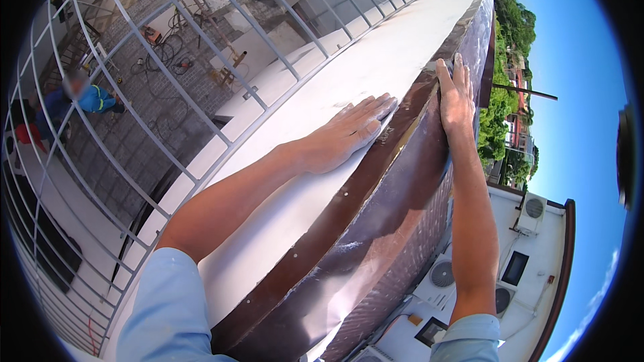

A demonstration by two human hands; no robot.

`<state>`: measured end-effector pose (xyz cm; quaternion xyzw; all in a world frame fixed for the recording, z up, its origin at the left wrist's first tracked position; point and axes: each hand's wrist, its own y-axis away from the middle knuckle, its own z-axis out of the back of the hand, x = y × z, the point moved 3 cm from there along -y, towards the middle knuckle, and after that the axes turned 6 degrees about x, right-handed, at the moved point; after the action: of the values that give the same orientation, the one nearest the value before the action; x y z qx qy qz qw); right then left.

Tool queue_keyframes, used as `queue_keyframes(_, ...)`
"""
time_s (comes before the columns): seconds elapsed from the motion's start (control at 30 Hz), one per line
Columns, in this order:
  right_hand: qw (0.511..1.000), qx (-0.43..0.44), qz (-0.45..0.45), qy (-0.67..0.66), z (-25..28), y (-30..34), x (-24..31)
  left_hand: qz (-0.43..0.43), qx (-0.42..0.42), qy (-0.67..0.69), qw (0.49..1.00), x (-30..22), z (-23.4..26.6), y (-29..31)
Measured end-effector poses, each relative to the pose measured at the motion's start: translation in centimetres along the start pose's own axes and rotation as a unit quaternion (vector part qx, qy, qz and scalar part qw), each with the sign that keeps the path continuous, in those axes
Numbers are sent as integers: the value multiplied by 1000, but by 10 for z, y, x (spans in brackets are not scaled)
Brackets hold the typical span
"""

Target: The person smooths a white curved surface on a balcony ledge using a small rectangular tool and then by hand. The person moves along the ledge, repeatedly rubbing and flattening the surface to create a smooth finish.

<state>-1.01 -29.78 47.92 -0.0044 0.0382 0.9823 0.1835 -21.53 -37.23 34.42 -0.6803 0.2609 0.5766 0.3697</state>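
My left hand (349,131) lies palm down on the white wall top (396,57), fingers stretched out and dusted with pale powder. Its fingertips reach the edge of a brown metal flashing (322,236), which is dotted with screws and runs along the wall. My right hand (457,97) rests farther along, on the flashing's outer edge, its fingers extended forward and holding nothing. Below that edge the flashing's shiny outer face (382,204) drops away, smeared with whitish dust. Beyond my right hand, the far stretch of flashing looks greyer and dustier.
A grey metal grille (282,67) borders the wall on the left. Through it, far below, a person in blue (97,98) and cables (178,30) show on a paved floor. To the right are a drop, air-conditioner units (534,208), a protruding rod (526,91) and trees (516,23).
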Motion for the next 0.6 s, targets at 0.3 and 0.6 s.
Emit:
queue_keyframes(0.3, 1000, 0, 25, 6, -1, -3, -6, 13, -24, 41, 999, 23, 31, -140)
queue_keyframes(0.6, 997, -1, 71, -4, -4, -5, -6, 28, 12, -21, 999, -10, -11, 55)
